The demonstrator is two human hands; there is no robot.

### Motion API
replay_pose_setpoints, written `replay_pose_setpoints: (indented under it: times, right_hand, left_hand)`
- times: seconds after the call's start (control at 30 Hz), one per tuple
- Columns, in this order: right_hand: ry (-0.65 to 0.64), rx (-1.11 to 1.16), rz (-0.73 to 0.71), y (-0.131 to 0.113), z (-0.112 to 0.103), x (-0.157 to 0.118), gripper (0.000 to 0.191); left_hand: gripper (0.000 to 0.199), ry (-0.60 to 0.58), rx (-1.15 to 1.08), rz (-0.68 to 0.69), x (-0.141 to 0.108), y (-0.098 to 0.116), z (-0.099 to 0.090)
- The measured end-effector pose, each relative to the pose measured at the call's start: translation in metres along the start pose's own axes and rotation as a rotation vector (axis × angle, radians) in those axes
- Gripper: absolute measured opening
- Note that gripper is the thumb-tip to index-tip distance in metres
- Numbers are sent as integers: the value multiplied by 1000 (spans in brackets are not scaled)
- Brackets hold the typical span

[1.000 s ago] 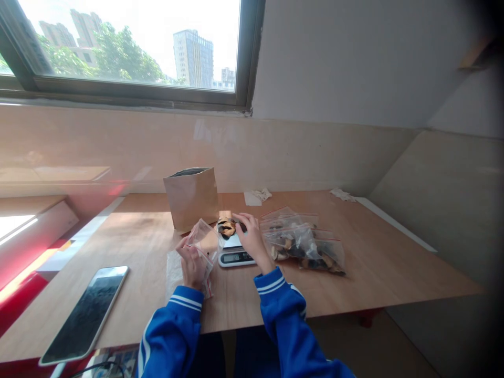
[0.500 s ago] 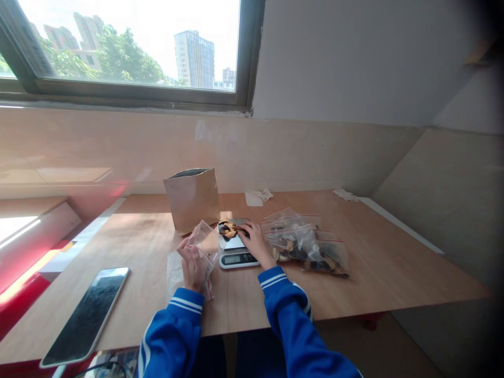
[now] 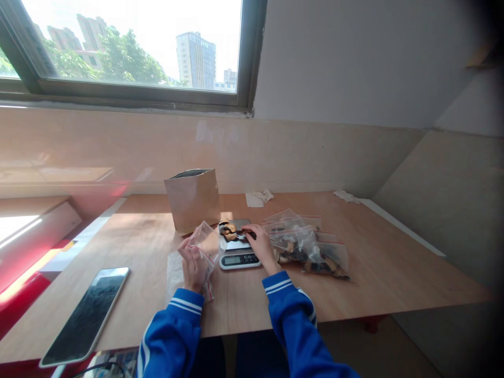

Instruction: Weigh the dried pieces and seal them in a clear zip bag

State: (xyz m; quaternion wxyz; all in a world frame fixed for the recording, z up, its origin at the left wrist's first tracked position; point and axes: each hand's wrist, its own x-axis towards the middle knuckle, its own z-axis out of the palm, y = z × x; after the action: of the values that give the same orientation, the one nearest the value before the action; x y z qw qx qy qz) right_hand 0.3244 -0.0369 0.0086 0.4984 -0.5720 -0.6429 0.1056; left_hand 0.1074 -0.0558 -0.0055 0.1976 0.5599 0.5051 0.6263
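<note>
My left hand (image 3: 192, 269) is closed on a clear zip-lock bag (image 3: 205, 236), whose mouth leans towards the scale. A digital kitchen scale (image 3: 241, 265) lies just right of that bag, its display too faint to read. Curled brown slices with dark edges (image 3: 228, 231), which look dried, rest on the scale's platform. Over the platform's right side, my right hand (image 3: 263, 247) pinches a dark-edged dried slice (image 3: 250, 234) between thumb and fingers. More clear plastic bags (image 3: 175, 275) lie flat under my left hand.
Several zip-lock bags of dried slices (image 3: 325, 260) are heaped right of the scale. Behind the left hand stands an open brown paper bag (image 3: 192, 202). A phone (image 3: 86, 315) lies at the left; crumpled tissue (image 3: 260, 197) sits near the wall.
My right hand has shifted slightly right over the scale, its fingers drawing a slice away from the others. My left hand and its bag have stayed about where they were.
</note>
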Motion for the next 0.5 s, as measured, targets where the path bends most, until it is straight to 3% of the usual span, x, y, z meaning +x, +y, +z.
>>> replay_pose_setpoints:
  times: [0.13, 0.27, 0.37, 0.5]
  right_hand:
    - [78, 49, 4, -11, -4, 5, 26]
    - [99, 83, -59, -44, -12, 10, 26]
    - [26, 129, -152, -79, -14, 10, 26]
    - [-171, 160, -276, -115, -6, 6, 26]
  left_hand:
    - [41, 2, -19, -26, 0, 4, 0]
    - [43, 8, -3, -35, 1, 7, 0]
    - [42, 14, 1, -25, 1, 5, 1]
    - [40, 18, -43, -9, 1, 0, 4]
